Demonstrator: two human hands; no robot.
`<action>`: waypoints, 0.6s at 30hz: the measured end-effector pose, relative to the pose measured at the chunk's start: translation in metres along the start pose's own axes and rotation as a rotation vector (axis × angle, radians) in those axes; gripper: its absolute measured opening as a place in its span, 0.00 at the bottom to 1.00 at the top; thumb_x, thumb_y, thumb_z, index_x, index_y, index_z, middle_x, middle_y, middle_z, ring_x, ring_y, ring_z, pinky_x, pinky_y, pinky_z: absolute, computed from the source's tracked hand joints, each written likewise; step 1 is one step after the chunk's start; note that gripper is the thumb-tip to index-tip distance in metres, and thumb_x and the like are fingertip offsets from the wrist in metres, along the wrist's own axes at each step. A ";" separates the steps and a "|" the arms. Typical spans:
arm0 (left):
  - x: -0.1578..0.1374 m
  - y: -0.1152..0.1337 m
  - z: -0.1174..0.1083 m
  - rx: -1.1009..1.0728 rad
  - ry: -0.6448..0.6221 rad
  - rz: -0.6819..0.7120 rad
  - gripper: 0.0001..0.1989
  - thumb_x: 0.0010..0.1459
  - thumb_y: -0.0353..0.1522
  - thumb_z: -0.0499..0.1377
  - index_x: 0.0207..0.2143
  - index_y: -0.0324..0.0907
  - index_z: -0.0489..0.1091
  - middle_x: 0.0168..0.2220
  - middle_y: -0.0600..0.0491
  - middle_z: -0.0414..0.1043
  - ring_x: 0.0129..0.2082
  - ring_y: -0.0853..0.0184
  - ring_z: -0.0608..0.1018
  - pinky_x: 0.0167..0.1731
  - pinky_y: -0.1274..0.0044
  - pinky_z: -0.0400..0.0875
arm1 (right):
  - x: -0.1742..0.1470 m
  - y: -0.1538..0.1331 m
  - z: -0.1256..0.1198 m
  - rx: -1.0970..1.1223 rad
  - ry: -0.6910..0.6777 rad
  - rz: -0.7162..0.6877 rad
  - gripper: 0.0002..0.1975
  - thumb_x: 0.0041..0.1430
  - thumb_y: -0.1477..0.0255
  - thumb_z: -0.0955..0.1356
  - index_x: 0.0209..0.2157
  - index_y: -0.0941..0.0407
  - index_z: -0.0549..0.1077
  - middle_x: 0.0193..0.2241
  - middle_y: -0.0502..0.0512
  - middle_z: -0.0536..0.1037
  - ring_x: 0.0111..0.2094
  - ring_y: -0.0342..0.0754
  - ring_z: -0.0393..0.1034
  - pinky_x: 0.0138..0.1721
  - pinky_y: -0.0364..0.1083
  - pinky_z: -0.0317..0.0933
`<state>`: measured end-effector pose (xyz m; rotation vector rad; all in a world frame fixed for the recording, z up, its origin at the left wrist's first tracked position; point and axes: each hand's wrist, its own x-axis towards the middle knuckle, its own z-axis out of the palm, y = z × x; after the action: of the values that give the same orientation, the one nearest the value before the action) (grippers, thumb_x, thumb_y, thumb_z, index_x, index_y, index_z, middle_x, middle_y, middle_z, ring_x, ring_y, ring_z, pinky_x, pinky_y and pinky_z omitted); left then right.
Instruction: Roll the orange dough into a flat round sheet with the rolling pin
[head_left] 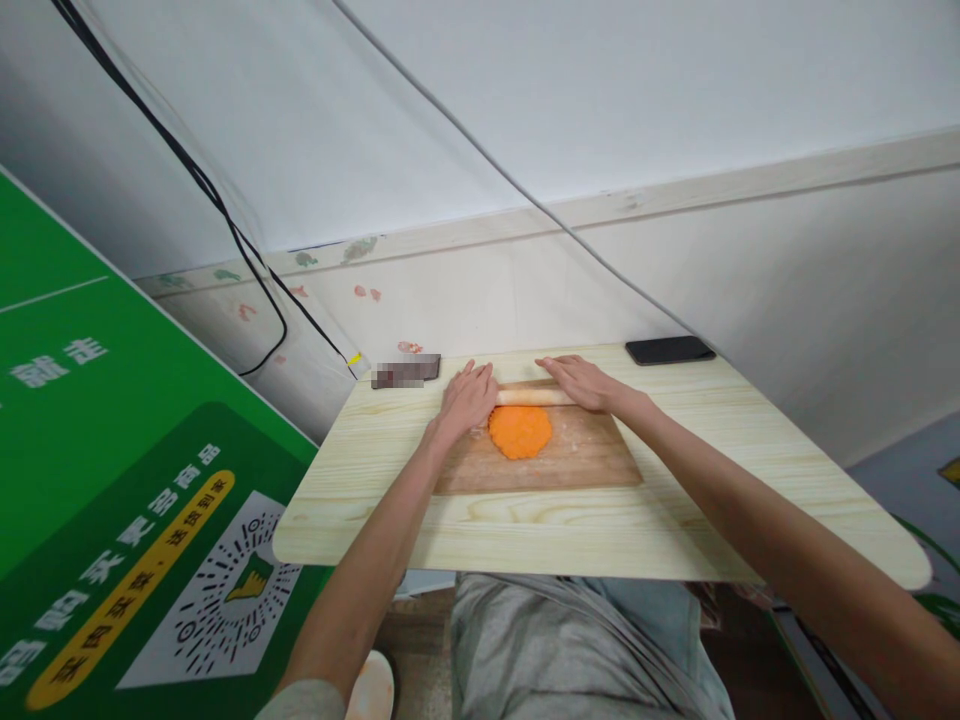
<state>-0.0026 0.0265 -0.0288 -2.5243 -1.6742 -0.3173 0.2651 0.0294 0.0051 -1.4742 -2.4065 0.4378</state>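
Note:
A pale wooden rolling pin (pixel 534 397) lies crosswise near the far side of a brown wooden board (pixel 585 455). My left hand (pixel 469 395) rests over the pin's left end, its fingers stretched forward. Over the right end lies my right hand (pixel 581 383), palm down, fingers also extended rather than wrapped round. Both hands cover the ends of the pin. Just on the near side of it, a flat, roundish piece of orange dough (pixel 520 432) with an uneven edge sits on the board. Whitish flour marks show around the dough.
The board is on a light wood-grain table (pixel 750 480) against a white wall. A black phone (pixel 670 350) lies at the back right; a dark, partly blurred object (pixel 406 371) is at the back left. Cables hang along the wall. A green printed panel (pixel 150 430) stands left.

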 end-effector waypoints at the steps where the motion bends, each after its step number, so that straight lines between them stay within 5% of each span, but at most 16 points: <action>1: 0.001 0.000 0.000 0.000 0.000 0.001 0.27 0.76 0.34 0.41 0.68 0.31 0.66 0.68 0.40 0.71 0.73 0.57 0.66 0.72 0.63 0.60 | 0.000 0.001 0.001 -0.011 0.001 -0.004 0.40 0.77 0.51 0.45 0.67 0.57 0.72 0.65 0.65 0.75 0.68 0.62 0.66 0.69 0.59 0.57; 6: 0.001 0.001 -0.003 -0.005 0.006 0.013 0.27 0.76 0.33 0.41 0.66 0.32 0.67 0.67 0.39 0.72 0.72 0.57 0.68 0.73 0.62 0.60 | -0.011 0.000 0.009 -0.117 0.016 -0.050 0.38 0.78 0.56 0.45 0.69 0.58 0.69 0.65 0.67 0.74 0.68 0.63 0.65 0.68 0.63 0.57; 12: 0.000 0.003 -0.008 -0.001 -0.006 0.032 0.26 0.76 0.33 0.41 0.63 0.33 0.70 0.66 0.38 0.73 0.71 0.56 0.70 0.73 0.61 0.59 | -0.033 -0.015 0.019 -0.191 0.087 0.068 0.36 0.78 0.55 0.45 0.74 0.52 0.63 0.72 0.64 0.66 0.75 0.65 0.51 0.71 0.73 0.47; 18: -0.004 0.002 -0.010 0.013 -0.015 0.094 0.27 0.76 0.34 0.38 0.63 0.36 0.70 0.66 0.41 0.73 0.71 0.60 0.71 0.74 0.62 0.57 | -0.054 -0.034 0.026 -0.305 0.177 0.039 0.35 0.78 0.55 0.46 0.75 0.53 0.61 0.71 0.65 0.68 0.75 0.66 0.52 0.71 0.73 0.47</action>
<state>-0.0032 0.0197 -0.0196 -2.5913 -1.5512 -0.2790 0.2506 -0.0367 -0.0096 -1.6065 -2.3832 -0.0564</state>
